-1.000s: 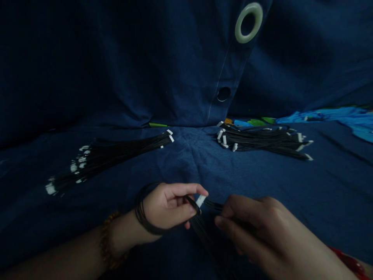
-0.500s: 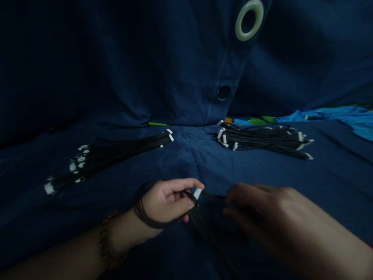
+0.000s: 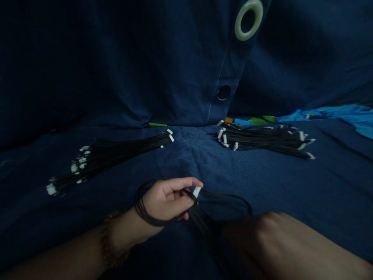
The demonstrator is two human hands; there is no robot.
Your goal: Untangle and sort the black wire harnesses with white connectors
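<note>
Between its thumb and index finger, my left hand (image 3: 167,200) pinches a black wire bundle by a white connector (image 3: 196,191). Some of the black wires (image 3: 142,212) loop around the back of that hand and its wrist. From the connector, a few thin wires (image 3: 227,194) arc rightward and bend down toward my right hand. More wires (image 3: 202,223) hang down from the left hand into shadow. At lower right is my right hand (image 3: 274,233), blurred, its fingers lost in the dark, so any hold on the wires cannot be made out.
A pile of black wires with white connectors (image 3: 125,149) lies at the left. Another wire pile (image 3: 262,139) lies at the right. Behind them hangs a dark blue curtain (image 3: 145,58) with a pale ring (image 3: 239,19). Bright blue patterned fabric (image 3: 329,112) shows at the far right.
My right hand has moved down and to the right, away from the connector. The wires between the hands now form a wider arc. My left hand has barely moved.
</note>
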